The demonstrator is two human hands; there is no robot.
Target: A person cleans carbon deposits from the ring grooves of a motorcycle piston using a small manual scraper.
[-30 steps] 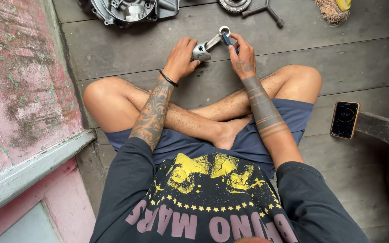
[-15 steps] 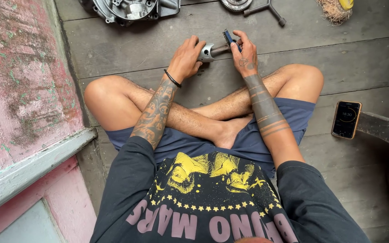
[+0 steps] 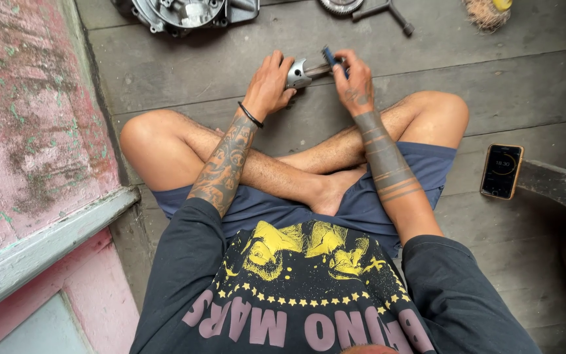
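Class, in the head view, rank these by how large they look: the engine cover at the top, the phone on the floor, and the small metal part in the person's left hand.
1. Engine cover, though the frame edge cuts it off.
2. Phone.
3. Small metal part, partly hidden by the left hand.
The cover lies farthest from the camera, so its lead is safe.

Shiny metal part [image 3: 298,73] over matt, weathered wooden floorboards [image 3: 185,65].

grey plank floor [image 3: 230,65] | phone [image 3: 501,170] | engine cover [image 3: 185,13] | wrench [image 3: 388,12]
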